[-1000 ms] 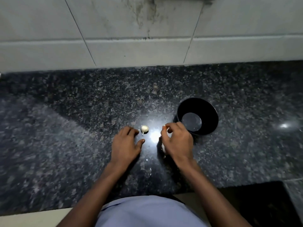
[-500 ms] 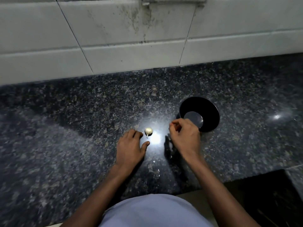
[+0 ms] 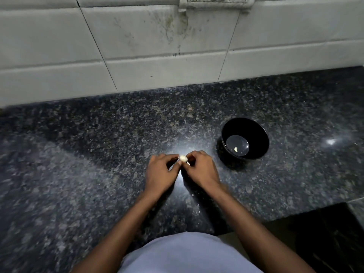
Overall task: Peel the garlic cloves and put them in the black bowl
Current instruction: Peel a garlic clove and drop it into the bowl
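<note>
Dark granite counter [image 3: 78, 164] under white wall tile — since the earlier frame a peeled clove [image 3: 235, 149] has landed in the black bowl [image 3: 245, 123], and the left hand [image 3: 160, 173] and right hand [image 3: 201, 170] have closed together, pinching the garlic clove [image 3: 183, 158] between their fingertips.

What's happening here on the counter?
A person is peeling garlic. Both hands meet over the dark granite counter: the left hand and the right hand pinch one pale garlic clove between their fingertips. To the right stands a black bowl with one small pale piece already in it.
</note>
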